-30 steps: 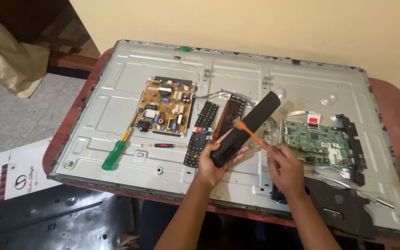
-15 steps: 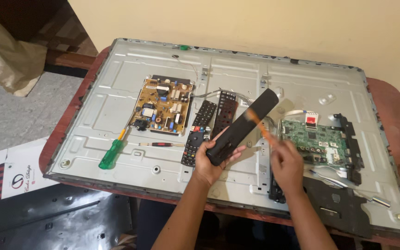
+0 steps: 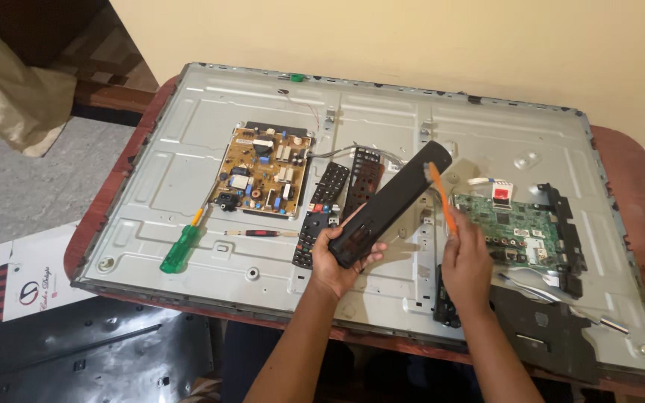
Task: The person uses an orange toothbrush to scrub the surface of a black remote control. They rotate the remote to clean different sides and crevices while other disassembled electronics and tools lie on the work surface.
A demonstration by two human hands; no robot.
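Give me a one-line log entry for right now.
left hand: holds black remote shell | right hand: holds orange pry tool at shell edge

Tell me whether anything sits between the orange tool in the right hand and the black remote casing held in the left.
Nothing visible does. The left hand holds the black remote casing tilted above the metal panel. The right hand holds the orange tool with its tip beside the casing's upper end; whether they touch cannot be told.
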